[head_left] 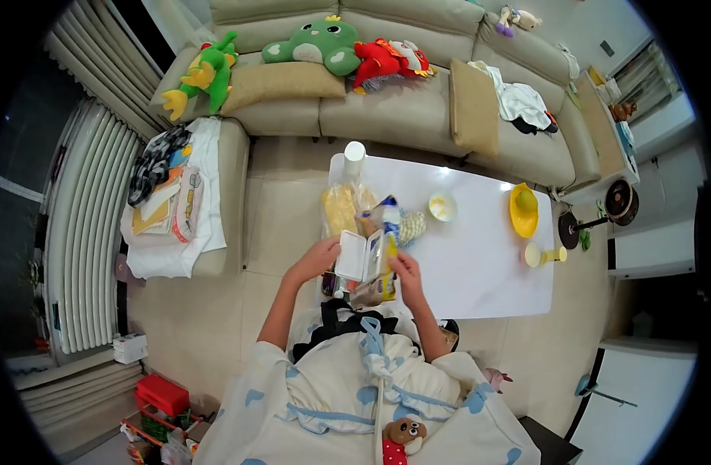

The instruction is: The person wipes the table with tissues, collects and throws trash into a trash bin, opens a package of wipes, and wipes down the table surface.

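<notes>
A small white hinged case (pixel 351 256) is spread open above the table's near left edge. My left hand (pixel 318 260) is closed on its left half. My right hand (pixel 406 277) is closed at the right half of the same case. A blue, yellow and brown snack bag (pixel 385 290) shows behind and below the case, partly hidden by it. Beyond the case are a clear bag of yellow food (pixel 339 209) and a light checkered bundle (pixel 412 227). What lies inside the case is too small to make out.
On the white table (pixel 479 271) are a white canister (pixel 354 157), a bowl (pixel 442 207), a yellow dish (pixel 523 221) with a green fruit, and a yellow cup (pixel 533 254). A sofa (pixel 378 116) with plush toys stands behind. Clothes and papers lie on its left section.
</notes>
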Available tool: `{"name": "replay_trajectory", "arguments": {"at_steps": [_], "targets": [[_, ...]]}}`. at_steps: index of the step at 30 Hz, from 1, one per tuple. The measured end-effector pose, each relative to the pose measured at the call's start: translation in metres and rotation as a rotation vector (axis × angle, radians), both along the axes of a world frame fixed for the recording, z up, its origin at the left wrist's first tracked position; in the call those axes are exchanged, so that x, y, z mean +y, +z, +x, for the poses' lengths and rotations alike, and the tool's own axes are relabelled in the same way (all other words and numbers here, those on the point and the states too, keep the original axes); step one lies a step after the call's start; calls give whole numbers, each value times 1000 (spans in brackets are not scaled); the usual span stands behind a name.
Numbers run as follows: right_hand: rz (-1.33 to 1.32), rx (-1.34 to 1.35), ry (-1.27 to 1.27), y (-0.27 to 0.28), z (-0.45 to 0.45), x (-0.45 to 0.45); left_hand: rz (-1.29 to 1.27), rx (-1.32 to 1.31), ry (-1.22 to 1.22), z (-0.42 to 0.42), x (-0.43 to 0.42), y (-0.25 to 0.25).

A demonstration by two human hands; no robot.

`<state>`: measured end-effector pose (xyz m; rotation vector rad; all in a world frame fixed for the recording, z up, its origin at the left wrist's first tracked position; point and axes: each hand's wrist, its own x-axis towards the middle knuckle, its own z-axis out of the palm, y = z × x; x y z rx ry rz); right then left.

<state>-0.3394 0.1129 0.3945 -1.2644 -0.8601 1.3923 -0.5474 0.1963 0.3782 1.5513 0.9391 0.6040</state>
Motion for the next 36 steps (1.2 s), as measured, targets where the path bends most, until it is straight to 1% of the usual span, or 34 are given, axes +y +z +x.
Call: {"name": "replay_trajectory", "arguments": {"at_steps": [1, 2, 3, 4, 5, 6, 7, 8, 10, 11, 12, 14, 15, 16, 18, 19, 21, 22, 24, 25, 26, 28, 29, 30, 32, 33, 35, 36], "targets": [[7, 112, -16, -5, 10, -1, -26, 100, -4, -9, 1, 3], [15, 224, -33, -11, 17, -1, -26, 101, -10, -9, -1, 4], [28, 345, -129, 17, 9, 1, -49, 131, 58, -8, -4, 8], [28, 345, -134, 20, 10, 2, -72, 162, 126, -6, -8, 15], [20, 389, -159, 21, 11, 3, -71, 161, 121, -3, -13, 21], [11, 434, -182, 23, 11, 4, 120, 167, 174, 1, -17, 30], [9, 403, -200, 27, 8, 5, 313, 173, 227, 7, -21, 41], [13, 404, -202, 22, 10, 5, 317, 172, 224, 12, -23, 54], [34, 165, -39, 10, 15, 3, 637, 141, 244, 25, -29, 83], [34, 164, -39, 7, 14, 2, 647, 97, 149, 31, -30, 93], [41, 177, -55, 9, 11, 2, 648, 97, 150, 36, -29, 93], [53, 189, -65, 9, 8, 2, 712, 224, -35, 42, -27, 90], [48, 208, -56, 10, 8, 2, 713, 337, -44, 44, -27, 87], [47, 225, -49, 11, 9, 2, 721, 334, -43, 44, -24, 83], [42, 230, -31, 15, 9, 1, 607, 350, -98, 44, -21, 75], [34, 239, -9, 19, 9, 1, 610, 346, -100, 45, -21, 71], [33, 268, -7, 27, 8, 2, 397, 222, 195, 45, -21, 70], [26, 300, -1, 30, 7, 2, 393, 220, 197, 45, -21, 70], [27, 293, 8, 34, 3, 2, 207, 278, 276, 45, -16, 75], [30, 286, 16, 35, 2, 2, 94, 247, 298, 49, -17, 77], [26, 287, 21, 33, 3, 3, 90, 249, 303, 55, -20, 75], [46, 233, 78, 28, 2, 5, 28, 121, 454, 64, -24, 73], [44, 235, 80, 27, 1, 5, -28, 44, 471, 66, -27, 72], [47, 242, 68, 29, 0, 5, -30, 46, 472, 63, -29, 67], [50, 249, 54, 28, -1, 5, 93, 17, 374, 55, -29, 53], [55, 256, 52, 26, 0, 4, 94, 18, 371, 52, -30, 55], [60, 265, 49, 22, 3, 4, 266, 138, 209, 48, -32, 60], [56, 257, 63, 22, 4, 4, 267, 139, 209, 49, -32, 62]]}}
